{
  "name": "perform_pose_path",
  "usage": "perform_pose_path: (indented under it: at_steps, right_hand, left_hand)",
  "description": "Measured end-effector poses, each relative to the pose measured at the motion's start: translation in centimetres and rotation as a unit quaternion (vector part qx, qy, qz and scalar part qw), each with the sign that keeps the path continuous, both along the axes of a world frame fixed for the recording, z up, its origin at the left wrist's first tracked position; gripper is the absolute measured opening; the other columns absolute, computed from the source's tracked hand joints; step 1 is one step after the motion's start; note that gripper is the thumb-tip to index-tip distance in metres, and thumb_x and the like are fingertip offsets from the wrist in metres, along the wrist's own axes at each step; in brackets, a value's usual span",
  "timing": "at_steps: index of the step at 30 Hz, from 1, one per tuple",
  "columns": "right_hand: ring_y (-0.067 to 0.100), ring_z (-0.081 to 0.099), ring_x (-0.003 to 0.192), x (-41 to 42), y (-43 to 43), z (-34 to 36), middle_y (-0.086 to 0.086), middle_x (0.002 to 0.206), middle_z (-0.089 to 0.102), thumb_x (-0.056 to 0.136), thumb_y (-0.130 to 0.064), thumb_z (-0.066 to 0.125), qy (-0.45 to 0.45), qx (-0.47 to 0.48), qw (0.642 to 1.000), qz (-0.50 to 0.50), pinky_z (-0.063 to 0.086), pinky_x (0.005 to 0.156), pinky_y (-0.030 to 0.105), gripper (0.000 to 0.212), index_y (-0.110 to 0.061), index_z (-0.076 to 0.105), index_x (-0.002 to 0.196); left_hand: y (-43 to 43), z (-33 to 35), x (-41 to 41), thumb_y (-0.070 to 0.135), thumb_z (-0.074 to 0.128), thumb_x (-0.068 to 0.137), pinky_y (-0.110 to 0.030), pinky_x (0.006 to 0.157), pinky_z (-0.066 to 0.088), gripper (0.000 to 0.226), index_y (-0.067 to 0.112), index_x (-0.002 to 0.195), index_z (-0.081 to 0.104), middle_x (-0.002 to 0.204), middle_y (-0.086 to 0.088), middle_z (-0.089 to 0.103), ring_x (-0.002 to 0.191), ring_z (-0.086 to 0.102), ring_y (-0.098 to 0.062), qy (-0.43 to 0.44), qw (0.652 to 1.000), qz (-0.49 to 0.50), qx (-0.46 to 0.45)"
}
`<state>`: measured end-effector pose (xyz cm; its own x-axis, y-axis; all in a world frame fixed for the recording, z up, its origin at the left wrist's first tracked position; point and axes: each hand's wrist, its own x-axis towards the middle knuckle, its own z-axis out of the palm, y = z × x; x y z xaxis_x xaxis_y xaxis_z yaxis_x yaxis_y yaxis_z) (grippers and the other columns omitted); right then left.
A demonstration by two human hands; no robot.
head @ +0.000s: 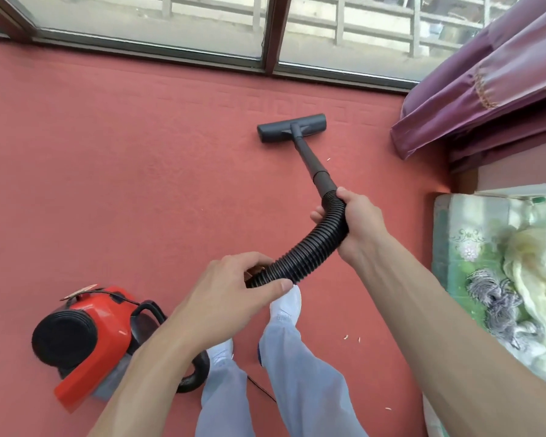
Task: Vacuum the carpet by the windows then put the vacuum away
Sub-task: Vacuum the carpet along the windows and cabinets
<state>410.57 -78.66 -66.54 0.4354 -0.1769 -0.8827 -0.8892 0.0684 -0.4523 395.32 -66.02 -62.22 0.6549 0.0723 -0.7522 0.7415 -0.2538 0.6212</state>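
A red canister vacuum sits on the red carpet at the lower left, beside my feet. Its black ribbed hose curves up to a black wand that ends in a dark floor head, which lies flat on the carpet just short of the windows. My right hand grips the hose where it joins the wand. My left hand holds the hose lower down, fingers curled round it.
Purple curtains hang at the upper right. A bed with a floral green cover and crumpled cloth stands at the right edge. Small white scraps lie on the carpet near my feet. A thin black cord trails behind the vacuum.
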Motion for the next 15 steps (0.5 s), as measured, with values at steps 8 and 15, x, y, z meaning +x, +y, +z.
perform_pose_path:
  at_steps: [8,15]
  right_hand:
    - [0.021,0.061,0.067,-1.5,-9.8,2.0,0.012,0.079,0.065,0.093,-0.024,0.06,0.033,-0.031,0.998,0.054,0.049,0.07,0.039,0.024,-0.006,0.062,0.11]
    - [0.022,0.058,0.071,-0.7,-12.5,-2.6,0.009,0.078,0.064,0.098,-0.029,0.053,0.1,0.005,0.995,0.026,0.046,0.083,0.04,0.028,-0.006,0.058,0.114]
  left_hand:
    - [-1.6,1.2,0.8,0.045,0.069,0.088,-0.032,0.089,0.053,0.017,0.039,0.103,0.071,0.095,0.017,0.073,0.087,0.067,-0.004,0.029,0.985,-0.1,-0.139]
    - [-6.0,-0.8,1.8,0.053,0.062,0.088,-0.031,0.077,0.05,0.032,0.036,0.114,0.063,0.095,0.01,0.066,0.08,0.06,-0.008,0.024,0.984,-0.161,-0.067]
